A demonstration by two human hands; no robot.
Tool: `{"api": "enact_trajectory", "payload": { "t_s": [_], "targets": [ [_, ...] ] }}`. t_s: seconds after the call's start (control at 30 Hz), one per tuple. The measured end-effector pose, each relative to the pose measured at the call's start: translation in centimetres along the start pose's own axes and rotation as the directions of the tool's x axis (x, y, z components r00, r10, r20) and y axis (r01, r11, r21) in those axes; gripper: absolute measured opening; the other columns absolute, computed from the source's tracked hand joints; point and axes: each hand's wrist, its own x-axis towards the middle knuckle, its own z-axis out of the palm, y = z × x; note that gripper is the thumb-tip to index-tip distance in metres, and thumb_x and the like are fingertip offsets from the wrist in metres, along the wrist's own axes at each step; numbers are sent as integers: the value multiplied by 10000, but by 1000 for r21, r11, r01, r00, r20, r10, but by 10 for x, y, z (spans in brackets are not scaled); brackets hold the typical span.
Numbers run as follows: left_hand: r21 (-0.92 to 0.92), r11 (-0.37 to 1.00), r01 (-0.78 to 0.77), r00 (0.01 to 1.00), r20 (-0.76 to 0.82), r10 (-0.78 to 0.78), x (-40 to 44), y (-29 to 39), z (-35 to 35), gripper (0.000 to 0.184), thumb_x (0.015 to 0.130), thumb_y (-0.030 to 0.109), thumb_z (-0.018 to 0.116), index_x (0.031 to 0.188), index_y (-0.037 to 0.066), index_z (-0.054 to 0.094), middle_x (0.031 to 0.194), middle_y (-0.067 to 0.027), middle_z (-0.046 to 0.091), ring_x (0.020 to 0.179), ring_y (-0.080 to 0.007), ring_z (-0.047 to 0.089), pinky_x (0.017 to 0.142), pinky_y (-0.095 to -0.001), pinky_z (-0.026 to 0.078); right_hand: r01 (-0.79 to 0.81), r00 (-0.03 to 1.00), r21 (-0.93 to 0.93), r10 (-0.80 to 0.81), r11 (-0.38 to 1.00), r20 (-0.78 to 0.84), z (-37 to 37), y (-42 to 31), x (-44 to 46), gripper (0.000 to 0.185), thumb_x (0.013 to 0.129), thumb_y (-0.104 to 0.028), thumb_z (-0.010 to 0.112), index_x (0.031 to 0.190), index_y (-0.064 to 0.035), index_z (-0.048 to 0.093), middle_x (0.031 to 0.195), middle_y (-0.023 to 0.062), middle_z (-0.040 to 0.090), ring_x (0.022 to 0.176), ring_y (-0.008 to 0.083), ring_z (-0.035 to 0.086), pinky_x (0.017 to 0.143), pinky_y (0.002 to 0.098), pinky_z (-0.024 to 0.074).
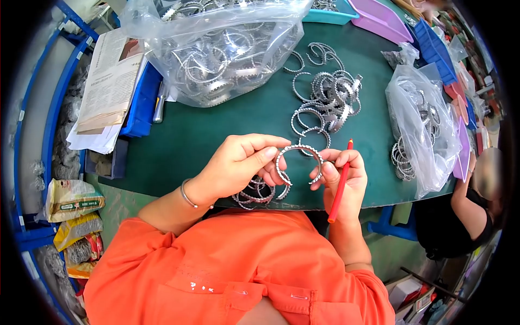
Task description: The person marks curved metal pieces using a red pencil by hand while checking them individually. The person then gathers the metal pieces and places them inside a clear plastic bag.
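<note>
1. I have the left hand (242, 162) narrowed, thumb and fingers pinching the left side of an open metal ring (299, 147).
2. My right hand (346, 176) is nearly closed on the ring's right side, with a red pencil (340, 187) resting across its fingers.
3. The ring is over the near edge of the green table (189, 149).
4. Loose rings (254, 193) lie under and beside my left hand; a ring pile (333, 95) sits just beyond, in the way on the far side.
5. Clear bags of rings stand far left (233, 59) and right (422, 122).
</note>
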Motion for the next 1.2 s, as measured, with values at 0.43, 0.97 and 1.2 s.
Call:
{"api": "enact_trajectory", "payload": {
  "t_s": [0.43,0.97,1.2],
  "targets": [
    [91,996,-18,1000,2,18,-1,-1,0,249,908,85,479,1120,-30,543,928,-109,622,752,-145,632,660,-243,531,448,892,-249,-411,859,189,9,-11,-4,328,716,64,688,819,-56,401,993,185,575,536,29,345,517,179,359],
    [-8,946,-325,944,-56,324,-3,-6,2,190,807,-58,568,998,-55,564,1124,-169,527,946,-277,609,803,-332,523,687,726,-480,-546,545,419,12,-23,-3,300,682,3,733,767,-29,447,968,240,600,785,245,628,616,298,539],
    [-167,962,-217,974,-106,201,-6,1,7,457,733,-147,588,1157,-47,453,1132,-130,478,1007,-321,579,830,-340,515,721,682,-482,-631,498,370,19,-16,-4,368,654,-7,756,823,-48,432,1028,241,562,851,265,609,638,306,544]
  ]
}}
